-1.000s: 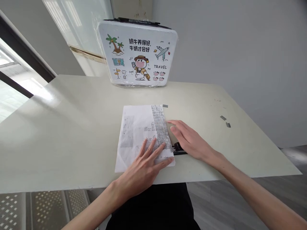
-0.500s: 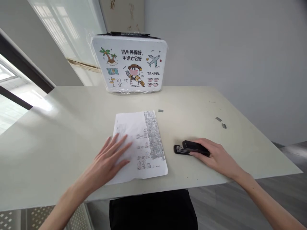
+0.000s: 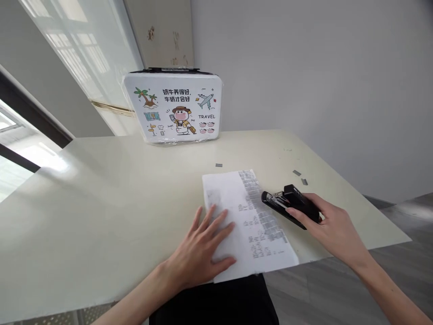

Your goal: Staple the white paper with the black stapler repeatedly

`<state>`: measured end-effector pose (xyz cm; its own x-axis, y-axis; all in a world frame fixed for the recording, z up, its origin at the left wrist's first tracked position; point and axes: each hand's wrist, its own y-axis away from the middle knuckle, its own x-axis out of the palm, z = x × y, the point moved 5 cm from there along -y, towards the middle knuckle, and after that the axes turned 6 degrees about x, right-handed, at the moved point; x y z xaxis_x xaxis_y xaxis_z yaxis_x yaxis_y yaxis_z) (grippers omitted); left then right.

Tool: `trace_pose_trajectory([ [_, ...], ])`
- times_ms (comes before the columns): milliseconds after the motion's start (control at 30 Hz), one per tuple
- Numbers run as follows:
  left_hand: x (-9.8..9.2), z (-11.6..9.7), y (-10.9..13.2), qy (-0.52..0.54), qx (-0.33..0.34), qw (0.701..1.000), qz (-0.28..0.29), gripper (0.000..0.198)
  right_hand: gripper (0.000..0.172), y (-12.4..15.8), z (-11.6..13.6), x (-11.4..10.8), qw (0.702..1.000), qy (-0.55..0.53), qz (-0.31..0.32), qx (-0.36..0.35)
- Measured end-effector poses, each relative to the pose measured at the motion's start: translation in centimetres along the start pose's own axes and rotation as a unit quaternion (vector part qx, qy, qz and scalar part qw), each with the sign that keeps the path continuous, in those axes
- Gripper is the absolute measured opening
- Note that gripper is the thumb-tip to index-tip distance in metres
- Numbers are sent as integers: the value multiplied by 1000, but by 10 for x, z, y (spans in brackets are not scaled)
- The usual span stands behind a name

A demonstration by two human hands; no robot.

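Note:
Spread flat, my left hand [image 3: 206, 246] presses on the left part of a white printed sheet stack [image 3: 233, 189], whose lower edge reaches the table's front edge. Many rows of silver staples [image 3: 264, 207] run down the right side of the paper. My right hand [image 3: 333, 228] is wrapped round a black stapler [image 3: 301, 203], thumb on its near side and fingers behind. The stapler's jaw gapes and its front end points left, close to the paper's right edge.
A white case [image 3: 177, 110] with cartoon prints and plastic wrap stands at the back of the pale table [image 3: 101, 216]. One staple strip [image 3: 218, 165] lies beyond the paper. Two grey pieces [image 3: 297, 173] lie at the right. A wall rises behind.
My left hand and the paper have slid right, towards the stapler. My right hand has raised and tilted the stapler, its front end now nearer the paper. The camera view has shifted.

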<state>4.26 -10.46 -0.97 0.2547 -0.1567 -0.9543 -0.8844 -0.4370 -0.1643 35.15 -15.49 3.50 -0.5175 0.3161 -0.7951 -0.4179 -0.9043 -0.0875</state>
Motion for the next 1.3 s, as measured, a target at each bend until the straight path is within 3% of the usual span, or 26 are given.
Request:
trace_pose_trajectory([
  [200, 36, -2, -106, 64, 9, 998, -13, 74, 44, 0, 29, -6, 997, -12, -40, -66],
  [267, 42, -3, -129, 74, 10, 997, -18, 72, 42, -2, 35, -5, 997, -18, -43, -69],
  [367, 43, -4, -142, 81, 26, 996, -33, 67, 41, -5, 43, -4, 996, -37, -36, -66],
  [500, 30, 11, -127, 114, 72, 989, -56, 55, 40, -12, 51, 3, 995, -61, -19, -74],
  [600, 8, 50, -100, 171, 49, 980, -86, 49, 35, -24, 59, 19, 994, -52, -1, -93],
  [700, -20, 108, -66, 219, -79, 957, -171, 43, 29, -41, 76, 48, 990, -45, 36, -127],
  [767, -34, 143, -43, 250, -181, 923, -230, 41, 26, -54, 93, 72, 983, -53, 73, -157],
  [867, -46, 175, -17, 273, -276, 869, -306, 42, 22, -70, 123, 110, 964, -64, 129, -224],
  [1067, -44, 184, -10, 293, -296, 845, -334, 38, 29, -89, 155, 163, 930, -105, 181, -300],
  [1200, -44, 186, -7, 305, -318, 820, -366, 34, 33, -91, 149, 171, 930, -162, 183, -274],
  [1300, -44, 187, -5, 319, -333, 801, -382, 32, 42, -94, 136, 168, 938, -223, 159, -213],
])
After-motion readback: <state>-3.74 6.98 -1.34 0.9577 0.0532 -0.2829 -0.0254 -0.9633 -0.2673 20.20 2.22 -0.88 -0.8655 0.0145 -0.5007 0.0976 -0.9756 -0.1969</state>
